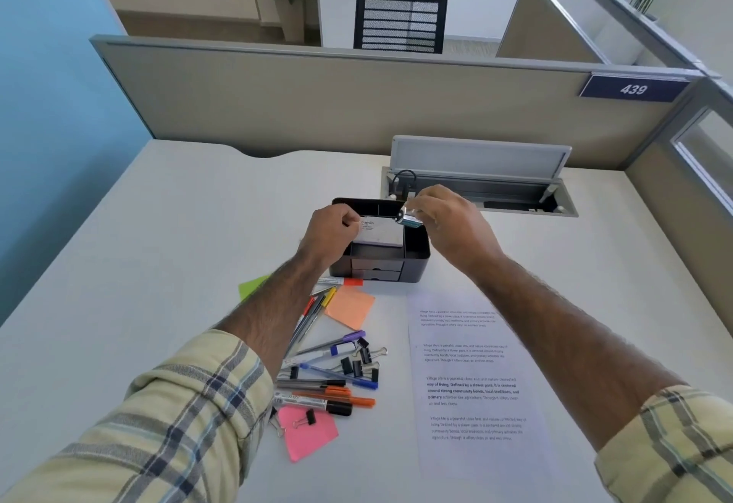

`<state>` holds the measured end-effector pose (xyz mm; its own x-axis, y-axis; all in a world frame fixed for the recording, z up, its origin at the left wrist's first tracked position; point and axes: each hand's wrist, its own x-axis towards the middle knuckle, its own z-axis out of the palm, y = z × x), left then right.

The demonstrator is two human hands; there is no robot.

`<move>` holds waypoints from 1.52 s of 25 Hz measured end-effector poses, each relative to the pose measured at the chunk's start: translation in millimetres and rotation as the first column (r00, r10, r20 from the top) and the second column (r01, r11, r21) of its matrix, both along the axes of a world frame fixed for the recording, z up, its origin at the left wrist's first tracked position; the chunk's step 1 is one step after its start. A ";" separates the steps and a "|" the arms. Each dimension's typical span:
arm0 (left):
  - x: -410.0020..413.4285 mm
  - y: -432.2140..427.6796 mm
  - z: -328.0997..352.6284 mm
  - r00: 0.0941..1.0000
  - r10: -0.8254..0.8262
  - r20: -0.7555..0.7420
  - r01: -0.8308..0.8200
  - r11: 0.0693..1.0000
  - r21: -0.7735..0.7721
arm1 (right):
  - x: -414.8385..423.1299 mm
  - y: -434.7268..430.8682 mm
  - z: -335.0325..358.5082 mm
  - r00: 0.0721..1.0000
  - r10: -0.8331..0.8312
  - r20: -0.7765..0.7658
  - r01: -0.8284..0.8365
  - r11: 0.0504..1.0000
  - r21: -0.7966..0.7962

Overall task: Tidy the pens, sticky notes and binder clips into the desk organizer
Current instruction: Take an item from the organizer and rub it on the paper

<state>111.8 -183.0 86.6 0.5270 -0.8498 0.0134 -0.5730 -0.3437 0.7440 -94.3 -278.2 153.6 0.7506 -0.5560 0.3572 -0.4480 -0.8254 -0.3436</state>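
A black desk organizer (pixel 416 252) stands mid-desk. My left hand (pixel 329 231) pinches the edge of a small white box (pixel 380 233) that sits in the organizer's middle compartment. My right hand (pixel 448 217) holds a small shiny silver object (pixel 408 220) just above the organizer's right side. In front of the organizer lie several pens and markers (pixel 325 383), black binder clips (pixel 363 360), and orange (pixel 349 307), pink (pixel 307 433) and green (pixel 252 286) sticky notes. A red-capped marker (pixel 341 281) rests against the organizer's base.
A printed paper sheet (pixel 476 383) lies to the right of the pile. Behind the organizer an open cable tray (pixel 496 189) with a raised lid is set into the desk. A grey partition (pixel 317 98) closes off the back edge.
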 end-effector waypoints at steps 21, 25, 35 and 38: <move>-240.3 64.8 -116.6 0.735 -0.585 0.342 0.459 0.801 0.384 | -242.3 109.3 -48.6 0.967 -0.068 -0.246 0.128 0.963 0.235; -248.5 72.9 -131.2 0.685 -0.618 0.385 0.462 0.778 0.426 | -272.8 128.8 -61.9 0.969 -0.074 -0.235 0.135 0.958 0.254; -241.0 64.2 -136.0 0.619 -0.630 0.470 0.470 0.776 0.421 | -289.6 141.3 -81.1 0.972 -0.075 -0.221 0.129 0.961 0.244; -246.5 67.4 -137.4 0.594 -0.645 0.481 0.483 0.764 0.428 | -281.7 141.9 -87.5 0.973 -0.038 -0.226 0.090 0.970 0.225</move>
